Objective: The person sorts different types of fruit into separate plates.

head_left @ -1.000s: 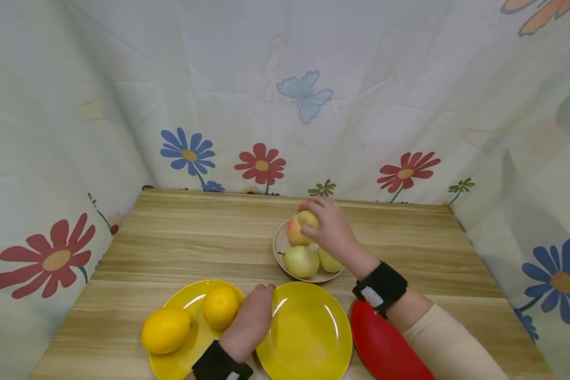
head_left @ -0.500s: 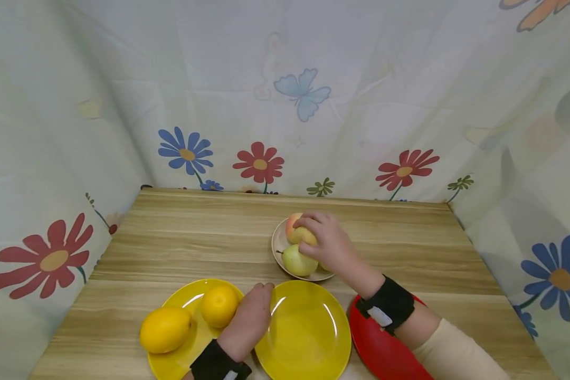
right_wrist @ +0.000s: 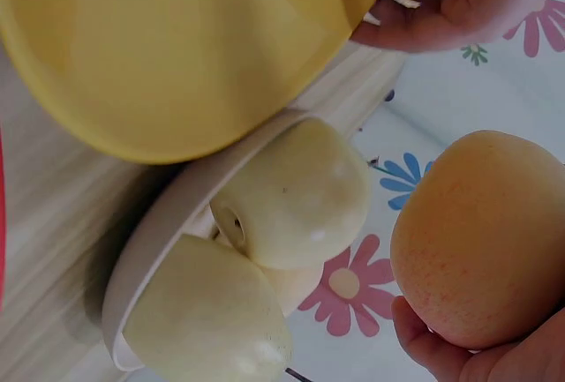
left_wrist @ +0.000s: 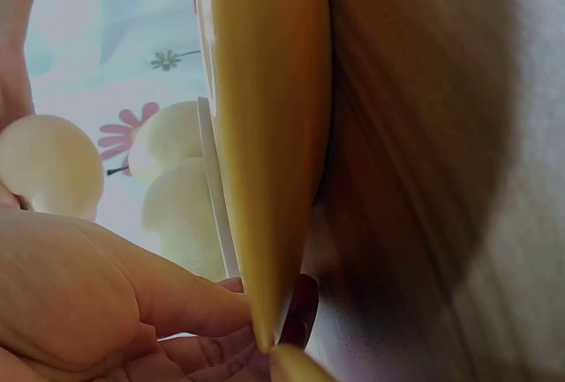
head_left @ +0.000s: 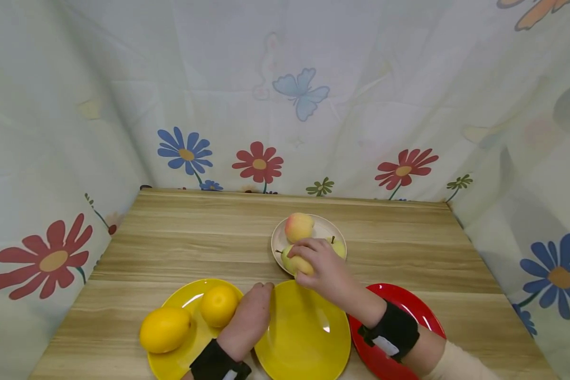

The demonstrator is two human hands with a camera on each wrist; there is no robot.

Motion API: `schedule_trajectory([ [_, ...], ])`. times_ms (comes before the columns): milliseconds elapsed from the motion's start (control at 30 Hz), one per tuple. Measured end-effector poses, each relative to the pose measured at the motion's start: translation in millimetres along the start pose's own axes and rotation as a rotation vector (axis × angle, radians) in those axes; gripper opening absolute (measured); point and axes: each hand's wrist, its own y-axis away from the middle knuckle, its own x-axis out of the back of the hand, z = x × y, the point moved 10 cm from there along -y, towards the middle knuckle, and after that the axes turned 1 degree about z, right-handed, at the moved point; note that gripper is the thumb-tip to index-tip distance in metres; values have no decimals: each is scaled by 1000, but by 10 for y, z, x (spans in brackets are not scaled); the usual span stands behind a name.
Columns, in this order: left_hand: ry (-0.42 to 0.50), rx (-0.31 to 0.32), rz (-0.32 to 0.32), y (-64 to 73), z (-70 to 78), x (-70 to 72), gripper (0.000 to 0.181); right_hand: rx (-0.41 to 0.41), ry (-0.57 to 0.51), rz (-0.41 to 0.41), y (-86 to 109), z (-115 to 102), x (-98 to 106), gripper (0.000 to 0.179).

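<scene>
My right hand point(head_left: 325, 270) grips a peach point(head_left: 302, 265), yellow with a faint red blush in the right wrist view, above the front of a beige bowl point(head_left: 323, 228). Inside that bowl sit another peach point(head_left: 299, 227) and two pale green pears, one at the right point(head_left: 336, 246) and one partly hidden behind my right hand point(head_left: 287, 257). My left hand point(head_left: 249, 323) pinches the left rim of the middle yellow plate point(head_left: 309, 343) between thumb and fingers. In the left wrist view, this plate point(left_wrist: 269, 91) appears edge-on.
Left of my left hand, a second yellow plate point(head_left: 197, 351) bears a lemon point(head_left: 165, 330) and a rounder yellow fruit point(head_left: 219, 306). A red plate point(head_left: 410, 301) lies at the right, partly under my right forearm. Floral cloth point(head_left: 313, 142) hangs behind the wooden table point(head_left: 209, 232).
My right hand has carried the held peach forward out of the bowl's middle, toward me and the middle yellow plate. The left hand has stayed on the plate's rim.
</scene>
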Motion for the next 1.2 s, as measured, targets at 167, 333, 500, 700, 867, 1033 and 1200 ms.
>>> schedule_trajectory([
  [167, -36, -5, 9, 1, 6, 4, 29, 43, 6, 21, 102, -74, -27, 28],
  [333, -46, -12, 24, 4, 8, 20, 32, 106, 23, 39, 182, -158, -70, 29],
  [500, -67, -32, 35, 12, 30, 37, 27, 104, 18, -7, 254, -146, -222, 30],
  [700, -100, -43, 48, 8, 44, 41, 16, 121, 18, -43, 335, -110, -390, 29],
  [867, -88, -51, 56, 1, 39, 29, 9, 152, 67, -40, 371, -102, -464, 28],
  [1033, -55, -47, 41, 2, 24, 15, 8, 144, 86, -67, 377, -76, -524, 27],
  [1200, -48, -43, 50, 13, 30, 36, 9, 154, 84, -69, 379, -86, -541, 28],
])
